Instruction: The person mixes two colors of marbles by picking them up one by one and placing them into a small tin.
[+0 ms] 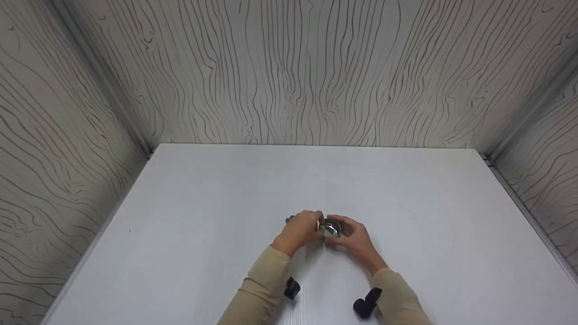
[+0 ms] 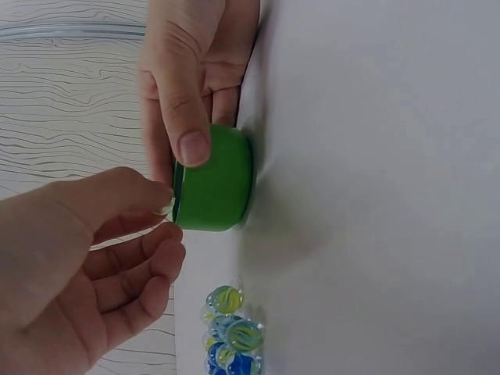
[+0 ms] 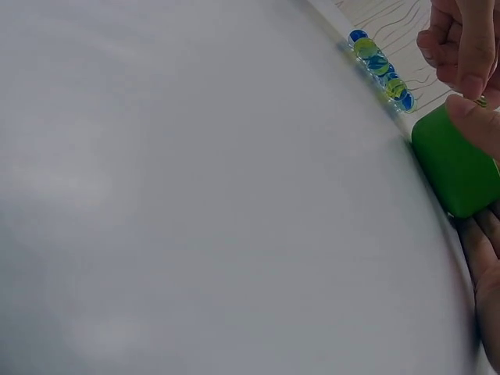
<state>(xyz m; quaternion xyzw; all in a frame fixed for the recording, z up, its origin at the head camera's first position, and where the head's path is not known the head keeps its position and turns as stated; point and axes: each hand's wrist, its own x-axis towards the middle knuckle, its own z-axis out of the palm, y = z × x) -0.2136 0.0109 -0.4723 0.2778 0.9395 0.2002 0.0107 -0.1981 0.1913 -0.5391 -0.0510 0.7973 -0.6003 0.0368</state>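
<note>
A small round green tin (image 2: 212,183) stands on the white table, its shiny inside (image 1: 333,229) showing in the head view. My right hand (image 1: 356,237) grips it from the right, thumb on one side and fingers round the other. At the tin's rim, my left hand (image 1: 301,229) pinches a glass marble (image 3: 481,101) between thumb and forefinger; the fingertips hide most of it. Beside the tin, below the left hand's curled fingers in the left wrist view, several clear marbles (image 2: 234,332) with blue and yellow-green swirls lie in a cluster.
The white table (image 1: 216,189) spreads out on all sides of the hands. Walls with a wood-grain line pattern (image 1: 289,76) stand behind it and at both sides. A black wrist camera (image 1: 292,289) hangs under the left sleeve, another (image 1: 366,304) by the right.
</note>
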